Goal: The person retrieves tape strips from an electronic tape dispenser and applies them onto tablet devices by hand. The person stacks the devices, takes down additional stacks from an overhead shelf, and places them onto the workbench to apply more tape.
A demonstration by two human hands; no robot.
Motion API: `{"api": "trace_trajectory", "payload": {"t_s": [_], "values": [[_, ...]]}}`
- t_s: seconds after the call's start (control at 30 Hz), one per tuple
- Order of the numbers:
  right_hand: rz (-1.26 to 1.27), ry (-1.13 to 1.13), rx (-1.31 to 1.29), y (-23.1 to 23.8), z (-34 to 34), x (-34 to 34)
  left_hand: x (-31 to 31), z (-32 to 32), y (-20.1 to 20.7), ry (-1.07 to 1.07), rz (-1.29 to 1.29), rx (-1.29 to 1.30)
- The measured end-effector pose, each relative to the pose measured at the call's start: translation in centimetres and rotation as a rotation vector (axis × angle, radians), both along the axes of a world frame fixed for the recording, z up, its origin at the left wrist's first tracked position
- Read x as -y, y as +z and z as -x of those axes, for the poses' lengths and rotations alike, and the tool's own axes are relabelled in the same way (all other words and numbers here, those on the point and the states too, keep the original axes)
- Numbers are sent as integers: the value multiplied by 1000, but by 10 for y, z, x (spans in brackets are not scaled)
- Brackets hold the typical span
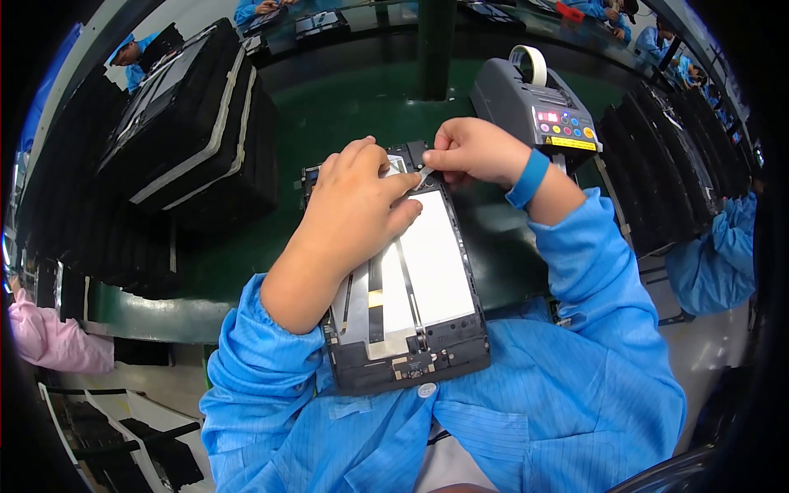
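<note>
An opened tablet-like device (456, 349) lies with its inside up, its near end against my blue smock. A large white panel (436, 263) fills much of its right side, with a dark flat cable strip beside it. My left hand (349, 193) rests across the upper left of the device, fingers apart, and its index fingertip touches or nearly touches a small pale strip (426, 172). That strip, which looks like tape, is pinched at its upper end between thumb and finger of my right hand (472, 154). My left hand covers part of the device's interior.
A grey tape dispenser (509, 90) with a tape roll on top stands at the far right of the green table (345, 115). Tall stacks of black trays (197, 123) rise on the left, and more black trays (657, 156) stand on the right. Other people work beyond.
</note>
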State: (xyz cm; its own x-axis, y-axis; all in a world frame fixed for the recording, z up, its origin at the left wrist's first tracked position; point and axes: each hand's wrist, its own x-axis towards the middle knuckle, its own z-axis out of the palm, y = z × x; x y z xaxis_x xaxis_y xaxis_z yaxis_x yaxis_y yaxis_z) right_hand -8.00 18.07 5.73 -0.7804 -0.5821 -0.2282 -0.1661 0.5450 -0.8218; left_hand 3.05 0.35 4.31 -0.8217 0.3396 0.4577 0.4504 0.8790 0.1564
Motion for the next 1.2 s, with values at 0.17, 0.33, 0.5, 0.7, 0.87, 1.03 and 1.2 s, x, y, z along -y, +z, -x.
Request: {"api": "trace_trajectory", "payload": {"t_s": [0.17,0.33,0.5,0.7,0.87,1.03,1.2], "values": [[201,-110,-107,-38,-3,2,-1,2,3,-10,20,8],[427,-257,-26,-41,-21,-6,4,-20,17,21,26,55],[605,-71,-209,-64,-89,-57,39,-114,-14,73,-394,278],[237,391,-195,-58,-152,-76,37,-185,-46,-53,-669,494],[382,363,-118,-56,-156,-78,17,-181,-38,22,-720,468],[751,242,-71,0,-164,-55,26,-167,26,-21,-406,122],[930,365,-168,61,-110,21,82,-130,90,159,-345,-381]]}}
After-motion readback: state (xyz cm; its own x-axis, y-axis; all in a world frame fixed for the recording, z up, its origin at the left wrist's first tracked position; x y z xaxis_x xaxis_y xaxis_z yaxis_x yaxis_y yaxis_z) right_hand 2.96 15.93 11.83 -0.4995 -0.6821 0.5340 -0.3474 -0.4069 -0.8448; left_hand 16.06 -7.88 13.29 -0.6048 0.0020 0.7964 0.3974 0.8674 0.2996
